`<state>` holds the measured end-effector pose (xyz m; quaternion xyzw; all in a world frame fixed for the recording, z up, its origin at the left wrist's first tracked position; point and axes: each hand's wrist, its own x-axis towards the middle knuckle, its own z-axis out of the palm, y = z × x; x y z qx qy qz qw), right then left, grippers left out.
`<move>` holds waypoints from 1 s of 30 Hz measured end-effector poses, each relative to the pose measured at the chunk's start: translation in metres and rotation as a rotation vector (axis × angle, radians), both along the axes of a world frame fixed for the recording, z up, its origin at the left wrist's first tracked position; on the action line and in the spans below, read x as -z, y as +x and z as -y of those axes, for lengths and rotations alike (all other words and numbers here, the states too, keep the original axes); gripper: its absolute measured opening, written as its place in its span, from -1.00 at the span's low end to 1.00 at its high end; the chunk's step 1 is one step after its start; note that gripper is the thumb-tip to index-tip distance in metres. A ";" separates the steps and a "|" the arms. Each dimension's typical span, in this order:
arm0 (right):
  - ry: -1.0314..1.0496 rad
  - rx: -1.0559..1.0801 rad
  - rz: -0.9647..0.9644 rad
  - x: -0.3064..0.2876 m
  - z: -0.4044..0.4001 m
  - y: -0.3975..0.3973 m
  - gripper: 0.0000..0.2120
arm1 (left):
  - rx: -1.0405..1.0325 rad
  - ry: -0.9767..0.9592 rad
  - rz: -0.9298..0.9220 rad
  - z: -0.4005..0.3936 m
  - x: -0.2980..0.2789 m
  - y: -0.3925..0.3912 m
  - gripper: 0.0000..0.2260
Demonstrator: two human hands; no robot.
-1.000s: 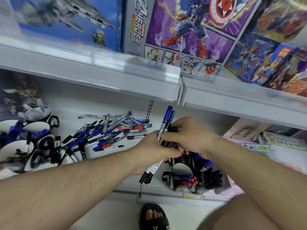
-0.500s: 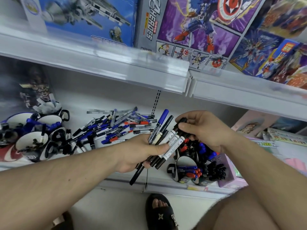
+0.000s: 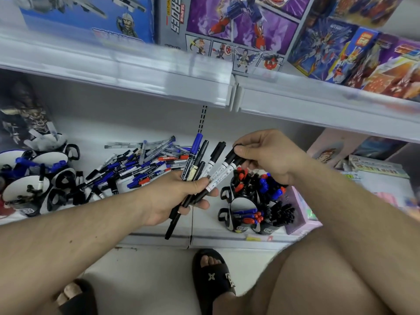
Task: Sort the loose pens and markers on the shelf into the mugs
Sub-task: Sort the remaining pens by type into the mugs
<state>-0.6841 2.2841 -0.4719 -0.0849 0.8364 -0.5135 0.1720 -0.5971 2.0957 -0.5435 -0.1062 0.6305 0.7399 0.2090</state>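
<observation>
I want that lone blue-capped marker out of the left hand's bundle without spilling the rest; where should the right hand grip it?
Pinch the blue-capped marker by its cap, coming from above: it stands out past the left hand at the fan's far end.

Bare shelf strip open between loose pen pile and right mugs; left mugs crowd far left, upper shelf edge caps headroom.

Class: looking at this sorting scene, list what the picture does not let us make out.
- Head view: mugs at left, partly cut off by the frame edge.
- Print on the markers in the left hand: too small.
- Marker caps under the right hand: hidden by its fingers.
- Upper shelf edge: motion-blurred.
</observation>
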 end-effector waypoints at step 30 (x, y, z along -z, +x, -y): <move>0.905 0.123 -0.567 0.190 -0.173 -0.048 -0.95 | 0.015 0.007 -0.007 -0.058 0.041 -0.063 -0.81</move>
